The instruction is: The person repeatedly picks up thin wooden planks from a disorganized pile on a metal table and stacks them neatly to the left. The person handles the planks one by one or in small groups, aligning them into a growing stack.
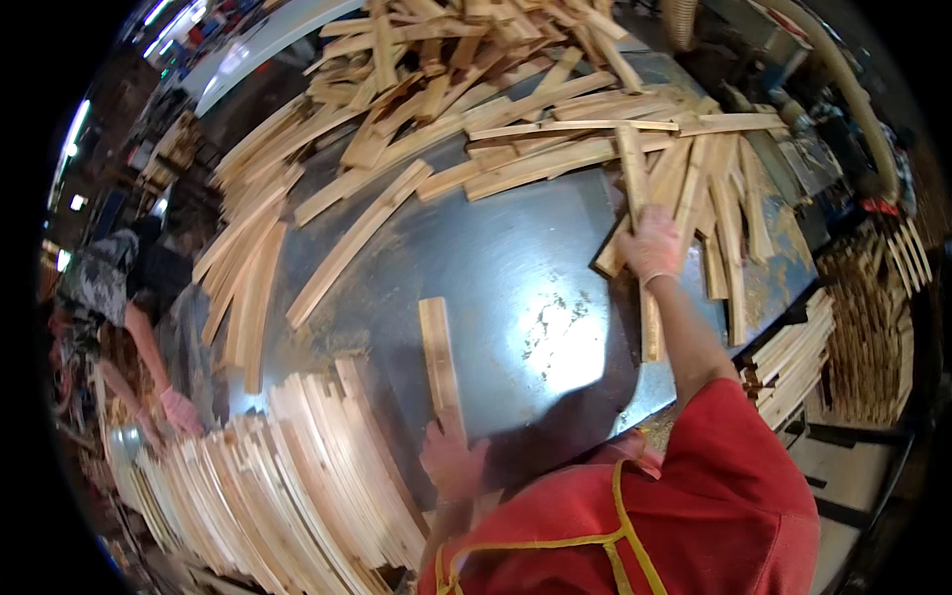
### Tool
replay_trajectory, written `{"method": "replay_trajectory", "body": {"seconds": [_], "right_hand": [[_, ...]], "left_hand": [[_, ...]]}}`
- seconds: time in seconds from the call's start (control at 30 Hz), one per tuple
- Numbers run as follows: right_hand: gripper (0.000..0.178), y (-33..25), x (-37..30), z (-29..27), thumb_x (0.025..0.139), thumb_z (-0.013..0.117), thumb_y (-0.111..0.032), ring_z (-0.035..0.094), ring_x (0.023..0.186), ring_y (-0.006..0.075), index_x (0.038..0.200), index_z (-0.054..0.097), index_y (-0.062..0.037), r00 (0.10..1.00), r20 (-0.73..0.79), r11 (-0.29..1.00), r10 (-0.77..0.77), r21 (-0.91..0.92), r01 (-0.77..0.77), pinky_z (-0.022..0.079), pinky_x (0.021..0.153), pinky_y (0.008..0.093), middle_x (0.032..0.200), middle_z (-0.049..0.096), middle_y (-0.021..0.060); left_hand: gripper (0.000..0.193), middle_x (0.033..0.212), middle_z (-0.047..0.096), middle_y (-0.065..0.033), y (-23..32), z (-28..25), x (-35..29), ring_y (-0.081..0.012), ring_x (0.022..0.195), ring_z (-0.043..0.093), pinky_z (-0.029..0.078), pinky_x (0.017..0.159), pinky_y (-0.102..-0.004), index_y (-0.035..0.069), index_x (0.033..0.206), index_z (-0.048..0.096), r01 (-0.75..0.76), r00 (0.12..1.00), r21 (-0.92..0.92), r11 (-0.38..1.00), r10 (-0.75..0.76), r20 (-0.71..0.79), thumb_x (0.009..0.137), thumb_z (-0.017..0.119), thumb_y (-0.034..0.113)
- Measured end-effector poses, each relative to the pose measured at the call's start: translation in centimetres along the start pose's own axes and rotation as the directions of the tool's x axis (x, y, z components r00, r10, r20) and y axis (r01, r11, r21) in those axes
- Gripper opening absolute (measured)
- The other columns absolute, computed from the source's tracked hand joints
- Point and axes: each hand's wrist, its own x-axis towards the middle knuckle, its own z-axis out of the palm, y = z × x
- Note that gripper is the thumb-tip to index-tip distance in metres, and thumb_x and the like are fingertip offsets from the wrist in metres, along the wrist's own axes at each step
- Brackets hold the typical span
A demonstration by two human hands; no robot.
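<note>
My right hand (654,243), in a thin pale glove, is stretched forward with its fingers wrapped over a wooden slat (632,174). That slat lies on the metal table (496,248) at the near side of a fan of slats (729,218). Close to my body, my left hand (453,464) has its fingers and thumb apart. It touches the near end of a shorter slat (436,352) lying alone on the tabletop; the fingers partly cover that end.
A jumbled heap of slats (446,59) covers the table's far side. Closely ranked slats (297,466) stand at the near left, where a co-worker's gloved hand (180,410) reaches in. At the right are stacked slats (863,337) and a hose (843,79).
</note>
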Motion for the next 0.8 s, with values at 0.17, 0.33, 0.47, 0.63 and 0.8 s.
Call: {"method": "replay_trajectory", "body": {"seconds": [0.17,0.33,0.47,0.63,0.8], "right_hand": [[0.06,-1.0,-3.0,0.9,0.091,0.075,-0.033,0.07,0.113,0.0335,0.139,0.059,0.0008,0.958,0.283,0.908,0.041,0.389,-0.154,0.057,0.096,0.0452,0.127,0.069,0.022],[0.07,-12.2,-18.7,2.1,0.098,0.075,-0.022,0.066,0.1,0.0229,0.156,0.046,0.0026,0.738,0.614,0.482,-0.28,0.755,-0.444,0.057,0.09,0.0361,0.12,0.07,0.0167],[0.081,-22.6,-27.6,-1.6,0.095,0.072,-0.035,0.065,0.129,0.0374,0.159,0.043,0.0061,0.35,0.745,0.695,-0.568,0.662,-0.281,0.049,0.113,0.043,0.142,0.066,0.0294],[0.073,-31.1,-33.2,0.9,0.101,0.057,-0.047,0.067,0.128,0.0461,0.149,0.053,0.0071,0.049,0.789,0.766,-0.612,0.577,0.283,0.051,0.11,0.0501,0.134,0.068,0.0353],[0.068,-30.9,-31.8,-0.3,0.096,0.06,-0.049,0.068,0.124,0.045,0.147,0.057,-0.0032,-0.099,0.679,0.588,-0.728,0.692,0.419,0.053,0.104,0.0493,0.132,0.071,0.0295]], "left_hand": [[0.081,0.136,0.066,-0.0213,-3.2,0.5,0.9,-0.0381,0.121,0.068,0.055,0.103,-0.0435,0.005,0.157,0.05,0.065,0.996,-0.321,0.945,-0.081,-0.038,0.087,0.082,0.031],[0.064,0.133,0.069,-0.0222,-8.8,5.2,-0.3,-0.0309,0.118,0.069,0.053,0.104,-0.038,0.0,0.152,0.056,0.135,0.987,-0.966,0.221,-0.119,0.111,0.095,0.073,0.023],[0.058,0.135,0.068,-0.0231,-10.4,-0.7,-4.3,-0.0334,0.124,0.066,0.05,0.109,-0.0387,-0.002,0.151,0.058,0.268,0.962,-0.785,0.559,-0.111,0.249,0.099,0.068,0.023],[0.068,0.154,0.055,-0.0231,-12.9,-0.3,-7.9,-0.0428,0.144,0.051,0.035,0.124,-0.0573,0.003,0.153,0.055,0.086,0.951,-0.351,0.932,-0.182,-0.25,0.096,0.071,0.037],[0.083,0.161,0.049,-0.021,-15.5,2.6,-7.7,-0.0425,0.148,0.045,0.034,0.124,-0.0578,0.004,0.158,0.048,0.126,0.955,-0.052,0.991,-0.135,-0.264,0.09,0.077,0.042]]}}
